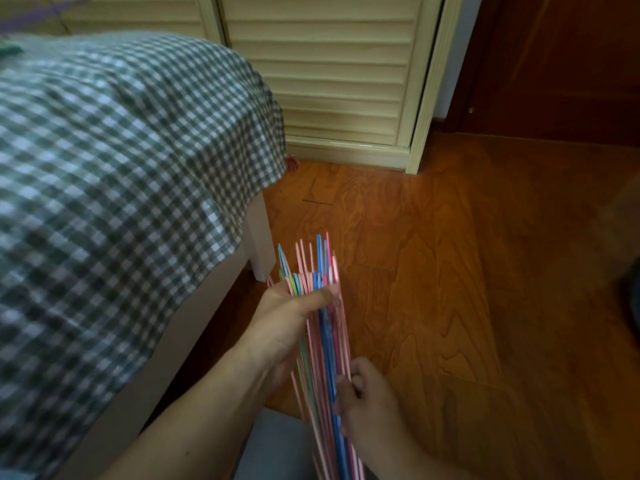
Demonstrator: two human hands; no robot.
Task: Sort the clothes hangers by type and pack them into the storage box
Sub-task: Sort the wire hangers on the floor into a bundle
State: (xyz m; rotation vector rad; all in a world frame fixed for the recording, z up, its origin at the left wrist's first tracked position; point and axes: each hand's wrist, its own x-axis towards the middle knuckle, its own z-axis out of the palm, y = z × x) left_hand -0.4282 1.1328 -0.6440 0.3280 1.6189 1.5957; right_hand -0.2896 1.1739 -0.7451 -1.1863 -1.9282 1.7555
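Observation:
A tight bundle of thin plastic hangers [323, 344] in pink, blue and green stands edge-on in front of me, above the floor. My left hand [289, 323] grips the bundle near its upper part, thumb across the front. Lower down, my right hand [363, 396] holds the same bundle from the right side, its fingers curled round the rods. The hangers' tips poke up past my left hand. No storage box can be made out for certain; a grey surface [273, 445] shows just below the bundle.
A bed with a green-and-white checked cover [114, 174] fills the left side, its pale frame corner [259, 244] close to the hangers. Cream louvred wardrobe doors [329, 71] stand behind. Wooden floor [467, 271] spreads to the right, with a dark wooden door [561, 64] beyond.

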